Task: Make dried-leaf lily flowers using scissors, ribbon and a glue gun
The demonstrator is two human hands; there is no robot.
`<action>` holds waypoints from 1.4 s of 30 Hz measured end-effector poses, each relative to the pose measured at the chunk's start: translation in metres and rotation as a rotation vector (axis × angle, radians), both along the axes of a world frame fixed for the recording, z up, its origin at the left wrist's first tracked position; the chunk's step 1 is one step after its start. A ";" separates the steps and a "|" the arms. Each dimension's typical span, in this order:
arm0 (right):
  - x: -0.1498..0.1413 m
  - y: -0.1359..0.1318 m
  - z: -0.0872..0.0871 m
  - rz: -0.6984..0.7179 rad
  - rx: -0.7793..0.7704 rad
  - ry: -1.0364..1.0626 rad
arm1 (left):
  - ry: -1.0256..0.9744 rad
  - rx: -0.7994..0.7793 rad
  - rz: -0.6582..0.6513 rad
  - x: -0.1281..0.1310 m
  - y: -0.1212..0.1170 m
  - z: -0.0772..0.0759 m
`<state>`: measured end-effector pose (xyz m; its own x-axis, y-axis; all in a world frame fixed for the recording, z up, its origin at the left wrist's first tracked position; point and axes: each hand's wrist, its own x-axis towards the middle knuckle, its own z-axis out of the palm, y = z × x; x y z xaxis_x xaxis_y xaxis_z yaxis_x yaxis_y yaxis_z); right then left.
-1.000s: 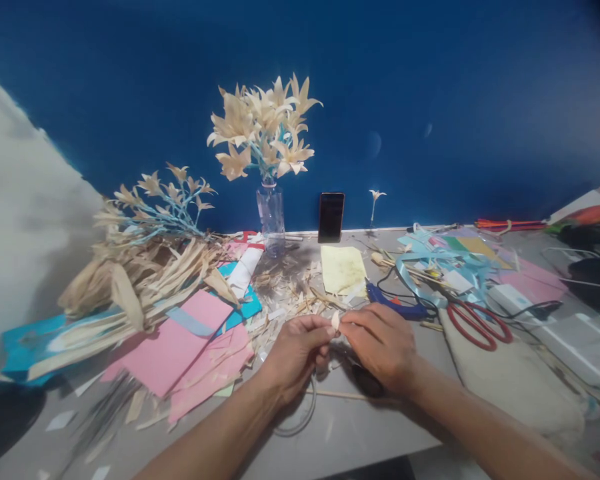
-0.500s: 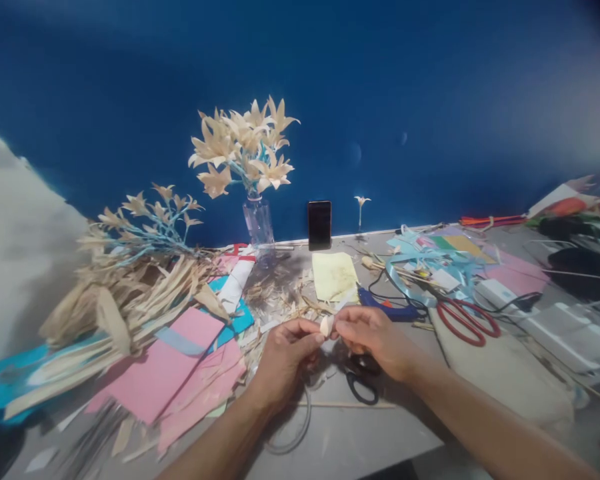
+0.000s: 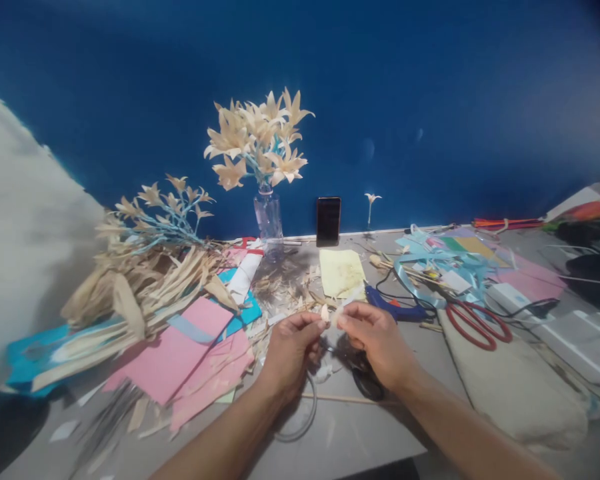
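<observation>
Between the thumb and forefinger of my left hand [image 3: 293,343] is a small cream petal [image 3: 325,312], its tip pointing up. My right hand [image 3: 373,337] is just beside it, fingers pinched on another pale petal-like piece [image 3: 336,316]. A narrow gap separates the two pieces. Below my right hand lie black-handled scissors [image 3: 367,385], partly hidden by it. A blue glue gun [image 3: 397,307] rests just behind that hand. Ahead of both hands is a stained yellow sheet [image 3: 341,273].
A clear bottle [image 3: 269,223] holds cream flowers [image 3: 260,137]. Dried husks [image 3: 150,287] and pink paper [image 3: 175,353] cover the left side. At right are red-handled scissors [image 3: 480,325], blue ribbon [image 3: 420,283] and a white power strip [image 3: 555,333]. A phone [image 3: 328,222] leans against the wall.
My hands have drawn slightly apart, so a gap shows between the two pale pieces. The view has shifted a little, moving the surroundings rightward.
</observation>
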<state>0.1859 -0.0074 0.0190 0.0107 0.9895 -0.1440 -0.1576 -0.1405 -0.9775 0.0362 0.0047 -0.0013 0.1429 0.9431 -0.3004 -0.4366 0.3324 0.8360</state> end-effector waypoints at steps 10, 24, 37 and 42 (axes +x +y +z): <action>-0.020 -0.001 -0.002 -0.115 0.123 -0.172 | -0.007 0.006 0.018 -0.001 -0.003 0.003; -0.015 -0.003 -0.005 -0.090 0.215 -0.330 | -0.157 -0.037 -0.048 -0.001 -0.003 0.002; -0.013 -0.002 -0.011 -0.088 0.218 -0.305 | -0.061 0.084 0.100 -0.001 -0.003 0.003; -0.013 -0.002 -0.009 -0.039 0.209 -0.264 | 0.138 0.170 0.137 -0.002 -0.006 0.006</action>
<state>0.1731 -0.0089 0.0098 0.0587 0.9955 0.0747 0.1031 0.0684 -0.9923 0.0340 -0.0009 0.0051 -0.0206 0.9895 -0.1432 -0.3460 0.1274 0.9296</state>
